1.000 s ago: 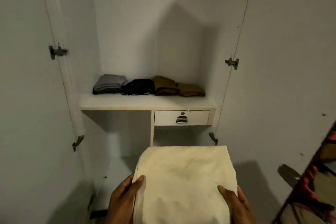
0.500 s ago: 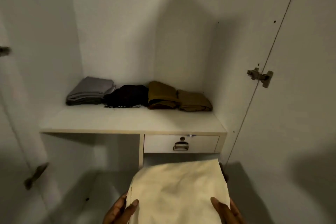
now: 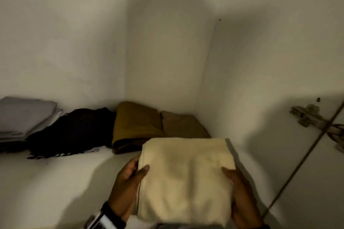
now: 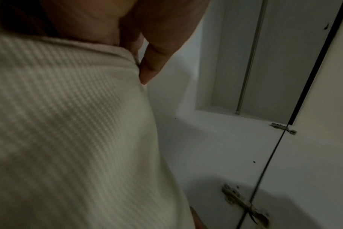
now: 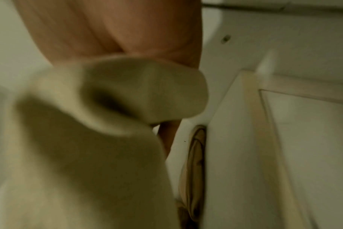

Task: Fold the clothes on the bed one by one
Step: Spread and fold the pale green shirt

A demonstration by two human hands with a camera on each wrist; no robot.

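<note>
A folded cream garment (image 3: 186, 178) is carried flat between both hands, over the front right of the white wardrobe shelf (image 3: 55, 182). My left hand (image 3: 128, 182) grips its left edge, thumb on top and fingers beneath. My right hand (image 3: 240, 193) grips the right edge the same way. In the left wrist view the cream garment (image 4: 68, 131) shows a ribbed weave and fills the frame under my left hand (image 4: 147, 51). The right wrist view is blurred, with the cream garment (image 5: 88, 139) bunched under my right hand (image 5: 127, 31).
Against the shelf's back wall lie a folded grey garment (image 3: 24, 117), a black one (image 3: 74, 132), a mustard one (image 3: 135, 124) and a tan one (image 3: 182, 124). The wardrobe side wall (image 3: 260, 80) and a door hinge (image 3: 307, 115) stand at the right.
The view has closed in on the shelf. The cream garment has been lifted from below the drawer up to shelf height, in front of the tan and mustard garments. Both hands keep their hold.
</note>
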